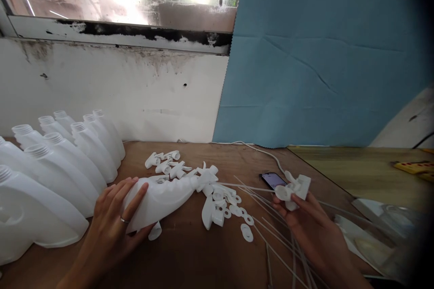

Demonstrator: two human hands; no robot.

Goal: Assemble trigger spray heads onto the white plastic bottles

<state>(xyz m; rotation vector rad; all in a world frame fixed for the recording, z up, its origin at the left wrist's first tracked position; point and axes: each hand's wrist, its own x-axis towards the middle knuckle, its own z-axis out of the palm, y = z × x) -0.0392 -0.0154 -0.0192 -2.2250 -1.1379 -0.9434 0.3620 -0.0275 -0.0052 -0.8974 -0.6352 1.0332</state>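
My left hand (pixel 117 212) is closed round the base end of a white plastic bottle (pixel 159 203), which is tipped over with its neck pointing right. My right hand (pixel 310 219) grips a white trigger spray head (pixel 294 191). From that spray head a thin dip tube (pixel 249 186) runs left toward the bottle's neck. Loose white spray parts crowd the neck, so I cannot tell whether the tube's tip is inside. Several more trigger spray heads (pixel 176 170) lie behind the bottle, and flat white rings (pixel 248 220) are scattered between my hands.
Several upright white bottles (pixel 64 156) without caps stand at the left. Loose thin tubes (pixel 280 256) lie on the brown table (pixel 203 262) at front right. A phone (pixel 272 179) with a white cable (pixel 261 150) sits behind my right hand. Clear plastic packaging (pixel 373 239) lies at far right.
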